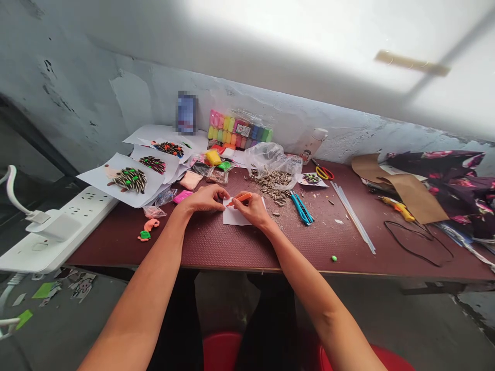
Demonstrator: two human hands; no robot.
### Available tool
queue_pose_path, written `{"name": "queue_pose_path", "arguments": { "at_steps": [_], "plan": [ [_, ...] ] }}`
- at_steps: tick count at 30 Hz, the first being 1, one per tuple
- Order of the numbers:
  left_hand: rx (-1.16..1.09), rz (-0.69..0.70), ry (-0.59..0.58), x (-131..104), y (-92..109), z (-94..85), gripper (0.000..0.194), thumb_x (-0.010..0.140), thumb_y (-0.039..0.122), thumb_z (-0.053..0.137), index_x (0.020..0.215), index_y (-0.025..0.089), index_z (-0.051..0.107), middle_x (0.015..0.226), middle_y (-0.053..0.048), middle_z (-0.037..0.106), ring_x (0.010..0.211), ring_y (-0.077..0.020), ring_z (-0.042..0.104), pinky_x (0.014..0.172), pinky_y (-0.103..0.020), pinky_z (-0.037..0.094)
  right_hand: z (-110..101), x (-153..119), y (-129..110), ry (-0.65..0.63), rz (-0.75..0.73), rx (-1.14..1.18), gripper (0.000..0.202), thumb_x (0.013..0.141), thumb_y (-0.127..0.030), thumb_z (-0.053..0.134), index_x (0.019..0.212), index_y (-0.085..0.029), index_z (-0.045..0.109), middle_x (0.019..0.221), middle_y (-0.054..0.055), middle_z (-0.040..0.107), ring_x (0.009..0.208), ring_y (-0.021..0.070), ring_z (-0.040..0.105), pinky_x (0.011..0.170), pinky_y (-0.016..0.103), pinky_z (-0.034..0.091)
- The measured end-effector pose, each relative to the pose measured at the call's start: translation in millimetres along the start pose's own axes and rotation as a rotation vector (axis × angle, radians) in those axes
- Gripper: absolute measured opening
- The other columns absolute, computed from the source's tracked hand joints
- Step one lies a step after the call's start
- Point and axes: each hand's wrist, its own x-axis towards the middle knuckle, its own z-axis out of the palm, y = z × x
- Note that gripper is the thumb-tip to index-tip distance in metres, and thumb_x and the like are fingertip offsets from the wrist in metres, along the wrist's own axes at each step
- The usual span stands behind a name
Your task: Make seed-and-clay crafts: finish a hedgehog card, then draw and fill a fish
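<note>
To your left, a white power strip [29,257] holds a white charger [61,226] above scattered paper scraps [82,285]. Ahead of you, near the wall, stands a white-capped bottle [314,145]; dark floral fabric [444,178] lies bunched far right.

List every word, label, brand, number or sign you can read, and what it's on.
None legible.
White label on the multicoloured pack: printed, too small to read.
Clear plastic bag: faint print, too blurred to read.
Upright blue object by the wall: pixelated, unreadable.
Small white paper: orange mark, no readable text.
</note>
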Motion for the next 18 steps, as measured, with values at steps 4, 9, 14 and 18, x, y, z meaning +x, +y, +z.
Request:
{"name": "queue_pose_path", "arguments": {
  "at_steps": [4, 9, 14, 18],
  "plan": [
    [0.01, -0.005, 0.002, 0.4, -1.7, 0.4, 0.053, 0.06, 0.044, 0.071, 0.106, 0.018, 0.075, 0.105, -0.007, 0.073, 0.093, -0.0248, 0.063, 0.079, -0.032, 0.05, -1.5, -0.7, 0.1, 0.027, 0.018, 0.019, 0.023, 0.087, -0.018, 0.061, 0.076, -0.018, 0.081, 0.075, 0.002, 0.073, 0.062, 0.0095, 0.059, 0.06, 0.02, 0.039],
    [0.017, 0.001, -0.006, 0.7, -0.9, 0.0, 0.052, 0.061, 0.043, 0.07, 0.106, 0.017, 0.076, 0.104, -0.007, 0.072, 0.092, -0.0245, 0.063, 0.078, -0.032, 0.049, -2.0, 0.2, -1.1, 0.025, 0.017, 0.022, 0.024, 0.089, -0.022, 0.061, 0.077, -0.019, 0.082, 0.08, 0.003, 0.074, 0.064, 0.0095, 0.058, 0.06, 0.02, 0.038],
    [0.007, 0.009, -0.012, 1.0, -1.5, 0.0, 0.052, 0.061, 0.041, 0.07, 0.107, 0.017, 0.076, 0.101, -0.006, 0.072, 0.09, -0.0235, 0.063, 0.077, -0.031, 0.049, -1.1, 1.6, -0.9, -0.016, -0.014, 0.023, 0.025, 0.09, -0.023, 0.062, 0.077, -0.02, 0.082, 0.083, 0.003, 0.075, 0.065, 0.0093, 0.058, 0.061, 0.021, 0.037],
    [0.013, 0.004, -0.006, 0.6, -1.5, -0.1, 0.053, 0.061, 0.043, 0.071, 0.107, 0.017, 0.075, 0.104, -0.008, 0.072, 0.091, -0.0246, 0.063, 0.078, -0.032, 0.049, -1.1, 1.5, 1.3, -0.003, -0.001, 0.048, 0.024, 0.089, -0.021, 0.061, 0.077, -0.019, 0.082, 0.08, 0.003, 0.075, 0.067, 0.0102, 0.061, 0.063, 0.02, 0.04]
  ]
}}
